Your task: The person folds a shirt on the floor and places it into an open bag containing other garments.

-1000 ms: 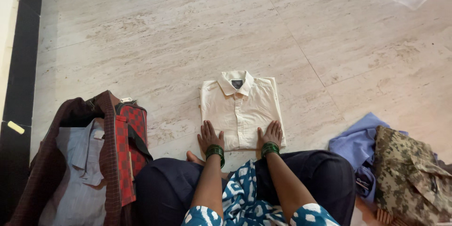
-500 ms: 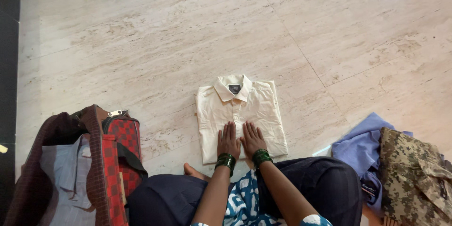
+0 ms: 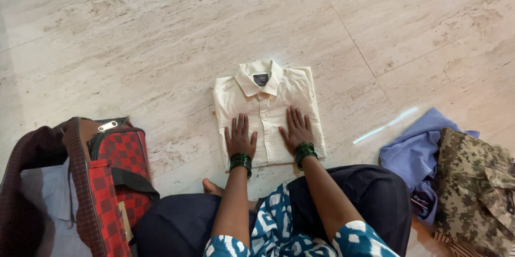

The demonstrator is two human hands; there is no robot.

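Hands (image 3: 266,135) on shirt (image 3: 265,111), bag (image 3: 110,171) left.

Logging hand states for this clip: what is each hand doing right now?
Left hand: open, flat on the folded cream shirt.
Right hand: open, flat on the same shirt.

The open bag (image 3: 64,182) (red-checked) runs off the left edge.

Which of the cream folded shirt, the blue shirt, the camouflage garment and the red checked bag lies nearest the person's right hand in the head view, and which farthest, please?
From the right hand:
1. Cream folded shirt, directly under the palm, straight ahead.
2. Blue shirt, crumpled on the floor to the right.
3. Camouflage garment, beyond the blue shirt, far right.
4. Red checked bag, open on the left; nearly as far as the camouflage garment, so these last two are close.
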